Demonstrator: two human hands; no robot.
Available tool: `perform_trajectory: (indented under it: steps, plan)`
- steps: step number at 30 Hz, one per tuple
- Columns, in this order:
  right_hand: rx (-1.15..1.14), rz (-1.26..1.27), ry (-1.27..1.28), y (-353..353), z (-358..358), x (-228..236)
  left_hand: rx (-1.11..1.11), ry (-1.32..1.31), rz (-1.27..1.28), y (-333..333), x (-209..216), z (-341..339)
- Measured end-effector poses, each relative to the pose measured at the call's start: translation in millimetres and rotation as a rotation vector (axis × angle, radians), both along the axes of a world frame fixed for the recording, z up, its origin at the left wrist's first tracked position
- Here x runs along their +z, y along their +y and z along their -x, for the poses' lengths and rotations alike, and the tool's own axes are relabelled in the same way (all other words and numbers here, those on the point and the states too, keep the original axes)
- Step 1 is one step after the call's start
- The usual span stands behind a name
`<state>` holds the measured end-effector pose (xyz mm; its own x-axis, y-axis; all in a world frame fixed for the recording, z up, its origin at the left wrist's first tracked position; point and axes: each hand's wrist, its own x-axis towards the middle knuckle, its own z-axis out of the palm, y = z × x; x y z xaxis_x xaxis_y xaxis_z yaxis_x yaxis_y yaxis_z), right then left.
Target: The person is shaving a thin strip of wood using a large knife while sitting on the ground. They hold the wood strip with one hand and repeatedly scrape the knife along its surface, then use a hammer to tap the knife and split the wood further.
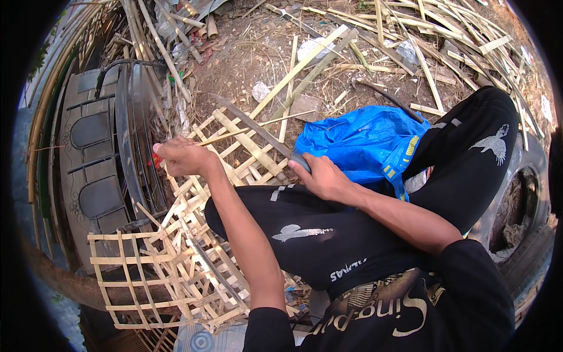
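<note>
My left hand is closed in a fist round one end of a thin bamboo strip, which points to the right. A long knife with a dull grey blade is in my right hand, whose fingers wrap its dark handle. The blade slants up and left and crosses the strip; whether the two touch I cannot tell. Under both hands, beside my bent knee, lie open bamboo lattices of woven pale strips. A blue plastic sheet is spread just beyond my right hand.
Split bamboo strips lie heaped at the far right, with more scattered on the dirt ground. A worn tyre is at my right. Dark metal panels and long bamboo poles line the left side.
</note>
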<state>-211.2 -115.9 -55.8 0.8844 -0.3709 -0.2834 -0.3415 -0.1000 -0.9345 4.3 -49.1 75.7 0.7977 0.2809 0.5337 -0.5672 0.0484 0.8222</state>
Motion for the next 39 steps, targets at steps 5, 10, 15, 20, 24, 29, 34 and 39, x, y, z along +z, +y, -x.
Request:
perform_trajectory:
  steps: [5,10,15,20,24,29,34,39]
  plan:
    - [-0.117,-0.105,0.263,-58,-13,-56,0.002,0.009,0.024,-22,3,9]
    - [-0.083,-0.039,0.093,-28,-11,-36,0.073,0.004,0.019,-26,10,-1]
    - [-0.073,0.052,-0.004,-20,0,-37,0.088,0.021,0.050,-21,6,-6]
    - [-0.218,-0.277,0.302,-49,-2,-86,0.134,0.087,0.020,-16,10,-12]
    - [-0.145,-0.208,0.315,-55,-7,-72,0.294,0.071,0.028,-23,5,-26]
    - [0.004,-0.079,0.102,-24,0,-5,0.360,0.076,-0.043,-6,4,-29]
    - [-0.007,-0.093,0.116,-15,6,-8,0.456,0.063,-0.049,4,3,-29]
    - [-0.156,-0.215,0.354,-47,9,-41,0.400,0.128,-0.021,1,0,-29]
